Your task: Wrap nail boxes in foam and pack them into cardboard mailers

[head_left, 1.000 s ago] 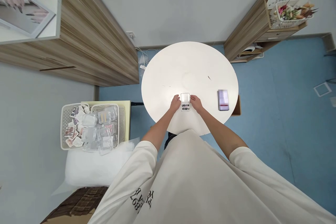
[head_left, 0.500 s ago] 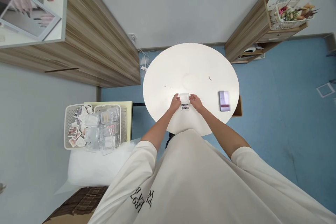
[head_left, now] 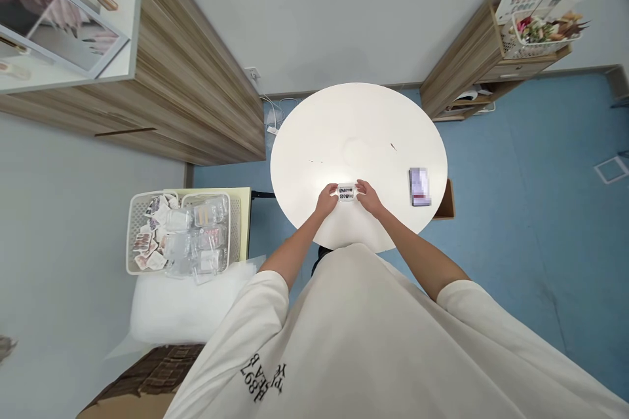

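Observation:
A small clear plastic case [head_left: 346, 192] is on the white oval table [head_left: 358, 124], near its front edge. Inside it show two rows of small dark pieces that look like press-on nails. The clear lid appears folded down over them. My left hand [head_left: 327, 199] grips the case's left side, fingers curled and thumb towards me. On the opposite side my right hand [head_left: 367, 196] holds the right edge with bent fingers. Parts of the fingertips are too small to make out.
A phone-like item [head_left: 419, 187], blurred out, lies at the table's right. White baskets [head_left: 130, 236] with cards and clear cases stand at left. A tall wooden cabinet [head_left: 196, 65] rises at back left; a smaller wooden cabinet [head_left: 462, 59] stands at back right.
The case's lid stood open on the far side before; now it appears closed down over the dark pieces. Both hands remain at the case's sides. The view has shifted slightly.

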A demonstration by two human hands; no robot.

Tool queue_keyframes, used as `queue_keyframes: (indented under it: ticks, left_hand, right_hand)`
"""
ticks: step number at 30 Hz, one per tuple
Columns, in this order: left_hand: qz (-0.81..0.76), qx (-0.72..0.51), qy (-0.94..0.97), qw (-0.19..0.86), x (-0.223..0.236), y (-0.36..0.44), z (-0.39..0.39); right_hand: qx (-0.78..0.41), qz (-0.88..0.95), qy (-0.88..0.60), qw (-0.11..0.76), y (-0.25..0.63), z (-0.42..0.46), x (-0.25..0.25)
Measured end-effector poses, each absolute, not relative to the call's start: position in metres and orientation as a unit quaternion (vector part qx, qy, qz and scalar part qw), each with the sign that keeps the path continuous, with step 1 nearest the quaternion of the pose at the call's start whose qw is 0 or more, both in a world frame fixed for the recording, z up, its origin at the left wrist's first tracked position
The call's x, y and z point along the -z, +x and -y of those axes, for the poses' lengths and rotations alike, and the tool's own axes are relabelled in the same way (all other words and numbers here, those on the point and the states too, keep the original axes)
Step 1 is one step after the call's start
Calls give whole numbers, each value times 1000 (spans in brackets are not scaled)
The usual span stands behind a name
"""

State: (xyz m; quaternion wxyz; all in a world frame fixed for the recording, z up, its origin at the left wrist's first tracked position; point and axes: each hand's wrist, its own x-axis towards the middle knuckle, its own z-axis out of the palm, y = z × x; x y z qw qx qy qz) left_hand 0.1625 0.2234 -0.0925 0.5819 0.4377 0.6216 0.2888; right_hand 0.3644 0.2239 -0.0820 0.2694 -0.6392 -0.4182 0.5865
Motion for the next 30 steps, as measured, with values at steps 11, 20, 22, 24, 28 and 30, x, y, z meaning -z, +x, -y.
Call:
queue_keyframes:
  ticks: [11, 20, 22, 24, 28, 30]
  left_hand:
    - [-630, -196, 492, 568, 99, 160, -193]
    - [-593, -59, 665, 450, 92, 149, -163]
    - [-572, -24, 706, 417, 90, 149, -158]
    - [-561, 24, 733, 384, 89, 152, -155]
    - [-561, 112, 751, 331, 91, 163, -156]
    - [-561, 135, 755, 313, 94, 167, -156]
  right_hand:
    - [-562, 470, -648, 206, 363, -194, 103]
    - [-383, 674, -631, -15, 366, -165, 97]
    - [-355, 705, -611, -62, 366, -159, 93]
    - [-333, 723, -598, -95, 364, -155, 91]
    - [-303, 737, -590, -131, 359, -153, 91]
    - [-295, 741, -585, -149, 358, -152, 94]
